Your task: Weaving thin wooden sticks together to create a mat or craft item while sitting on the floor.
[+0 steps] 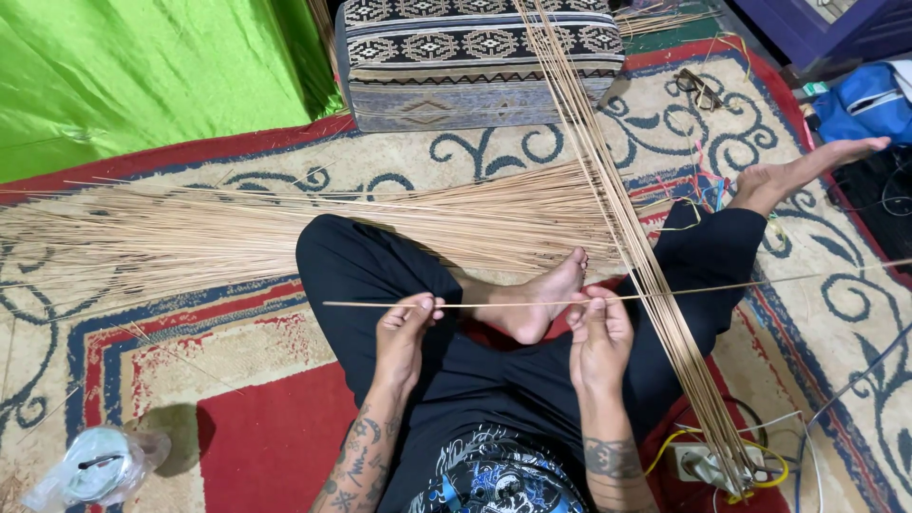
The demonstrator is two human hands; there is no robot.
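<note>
I sit on a patterned rug with my legs in black trousers crossed. My left hand (404, 328) and my right hand (598, 332) each pinch one thin, pale stick (503, 304) that runs level across my lap, above my bare foot (546, 299). A row of long sticks (622, 228) lies side by side, running from the cushion down past my right knee. The held stick crosses this row at the right hand. A large loose pile of the same sticks (285, 228) fans out on the rug to the left, beyond my knee.
A patterned cushion (465, 57) stands at the back. Green cloth (142, 76) covers the far left. A clear plastic bag with a roll inside (95, 465) lies at lower left. A power strip with cables (708, 465) sits at lower right. A blue bag (864, 100) is far right.
</note>
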